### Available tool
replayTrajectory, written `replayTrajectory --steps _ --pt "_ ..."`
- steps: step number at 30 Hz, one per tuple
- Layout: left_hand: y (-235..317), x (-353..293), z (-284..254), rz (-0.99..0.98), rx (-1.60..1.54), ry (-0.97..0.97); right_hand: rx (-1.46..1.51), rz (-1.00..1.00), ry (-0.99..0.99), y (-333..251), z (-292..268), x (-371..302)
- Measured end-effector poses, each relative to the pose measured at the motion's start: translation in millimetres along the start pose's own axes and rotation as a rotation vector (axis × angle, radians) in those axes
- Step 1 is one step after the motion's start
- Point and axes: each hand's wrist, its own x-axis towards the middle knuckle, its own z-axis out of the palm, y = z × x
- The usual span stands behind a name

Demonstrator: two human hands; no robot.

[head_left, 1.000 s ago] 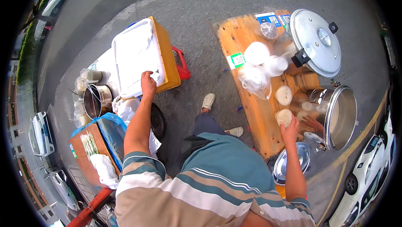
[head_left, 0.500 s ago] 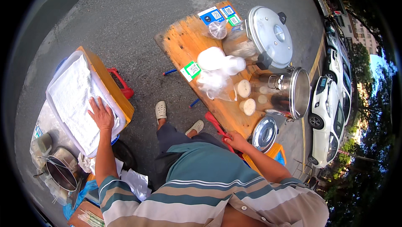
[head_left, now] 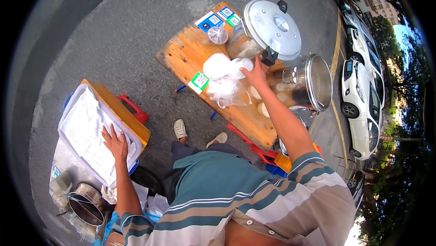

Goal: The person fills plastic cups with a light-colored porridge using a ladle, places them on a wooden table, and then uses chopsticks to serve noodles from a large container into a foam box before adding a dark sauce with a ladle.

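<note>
My left hand [head_left: 116, 145] lies with spread fingers on a white cloth [head_left: 86, 123], which covers a pale plastic tub [head_left: 137, 149] at the left. My right hand [head_left: 257, 73] reaches across the wooden table [head_left: 184, 51]. Its thumb and fingers close around the end of a stack of white plastic cups [head_left: 236, 68]. Beside that stack are a round white stack [head_left: 216, 66] and a thin clear plastic bag [head_left: 225, 92]. My right forearm partly hides filled cups [head_left: 262, 109] with pale tops.
A large lidded pot [head_left: 277, 30] and an open steel pot [head_left: 320, 82] stand at the table's right. Printed code cards [head_left: 198, 81] lie along its edge. A red stool [head_left: 134, 110] shows beside the tub; a saucepan [head_left: 86, 207] sits lower left. White cars [head_left: 361, 110] are parked at right.
My right hand has left the red handle-like thing by the table's near edge and moved up to the cup stack. My left hand stays on the cloth. The whole view has shifted slightly.
</note>
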Motion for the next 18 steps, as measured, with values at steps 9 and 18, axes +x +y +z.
replayTrajectory --steps 9,18 --pt "97.6 -46.8 -9.3 0.138 -0.519 0.178 0.148 0.010 0.011 37.1 25.3 20.8" --pt "239.2 -46.6 -23.8 0.465 -0.824 -0.216 0.461 0.226 0.275 26.1 -32.2 -33.3"
